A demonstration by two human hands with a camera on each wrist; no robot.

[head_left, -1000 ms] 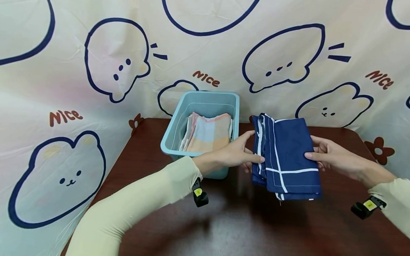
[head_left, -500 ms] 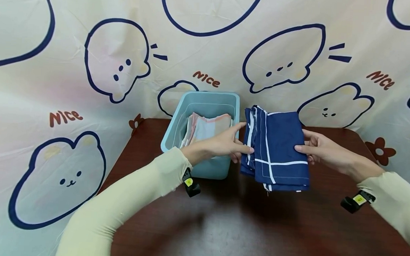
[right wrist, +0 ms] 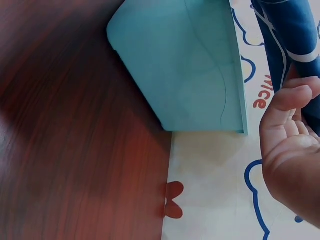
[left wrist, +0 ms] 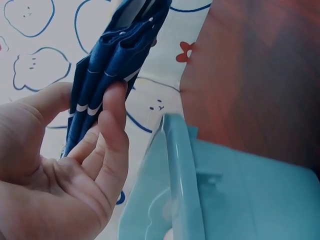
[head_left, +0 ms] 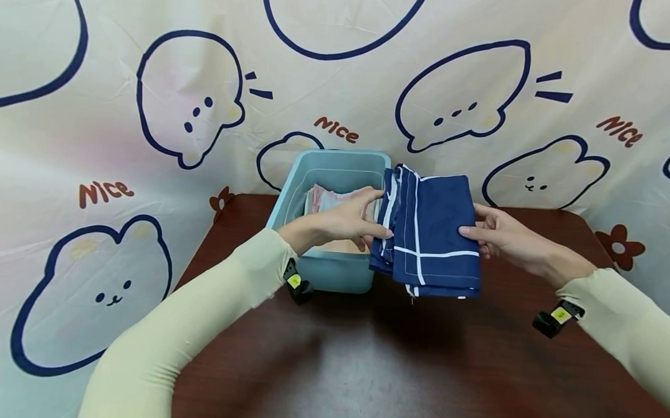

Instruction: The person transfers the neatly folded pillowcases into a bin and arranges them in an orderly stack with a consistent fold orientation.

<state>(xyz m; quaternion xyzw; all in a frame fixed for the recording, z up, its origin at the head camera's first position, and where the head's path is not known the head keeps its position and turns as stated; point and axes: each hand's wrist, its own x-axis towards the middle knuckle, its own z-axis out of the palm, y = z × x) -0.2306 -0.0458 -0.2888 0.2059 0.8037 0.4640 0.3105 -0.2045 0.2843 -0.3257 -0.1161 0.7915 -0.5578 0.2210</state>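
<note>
A folded navy cloth with white stripes (head_left: 437,232) is held up in the air at the right side of a light blue plastic bin (head_left: 332,274). My left hand (head_left: 342,222) pinches its left edge between thumb and fingers, above the bin's opening. At the opposite edge my right hand (head_left: 507,241) grips it, thumb on the front face. The left wrist view has the layered folds of the navy cloth (left wrist: 107,70) between the fingers, near the bin's rim (left wrist: 180,170). Folded pastel cloths (head_left: 335,199) lie inside the bin, partly hidden by my left hand.
The bin stands on a dark reddish-brown table (head_left: 362,366) near its back edge. Behind it hangs a pale curtain (head_left: 461,21) with bear drawings. Black wrist cameras (head_left: 557,318) are strapped over both sleeves.
Both hands have carried the navy cloth to the left and slightly upward, from beside the bin to overlapping its right rim. The bin has stayed in place.
</note>
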